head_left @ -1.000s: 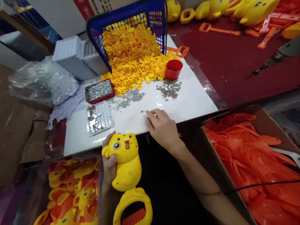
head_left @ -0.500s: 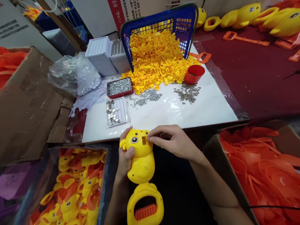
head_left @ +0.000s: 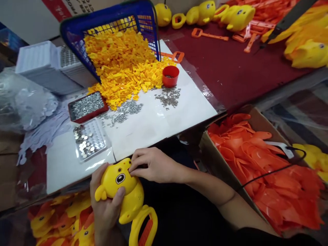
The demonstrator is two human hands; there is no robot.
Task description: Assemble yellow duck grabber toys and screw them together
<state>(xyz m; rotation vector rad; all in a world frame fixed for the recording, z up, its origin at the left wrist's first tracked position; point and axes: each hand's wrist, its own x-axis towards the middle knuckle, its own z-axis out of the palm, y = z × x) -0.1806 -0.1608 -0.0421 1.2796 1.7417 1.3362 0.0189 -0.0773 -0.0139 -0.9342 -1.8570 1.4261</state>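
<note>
My left hand [head_left: 106,201] is wrapped round a yellow plastic duck toy [head_left: 125,193] with a looped handle and an orange trigger, held low in front of me. My right hand [head_left: 152,165] rests on the toy's head with its fingertips pinched together against the top; what they press, if anything, is hidden. Just beyond lies the white board [head_left: 164,119] with loose small metal screws [head_left: 167,97], a clear tray of button cells [head_left: 89,140] and a red tin of screws [head_left: 87,106].
A tipped blue basket [head_left: 102,20] spills yellow plastic pieces [head_left: 123,65] onto the board beside a red cup [head_left: 170,76]. A cardboard box of orange parts [head_left: 263,167] stands right, a bin of yellow ducks [head_left: 64,222] lower left. Stacked white trays [head_left: 38,65] sit back left; a black cable [head_left: 276,169] crosses the box.
My right hand left the board and came onto the toy's head, where it stays pinched. The toy has tilted left in my left hand, and the view has swung right.
</note>
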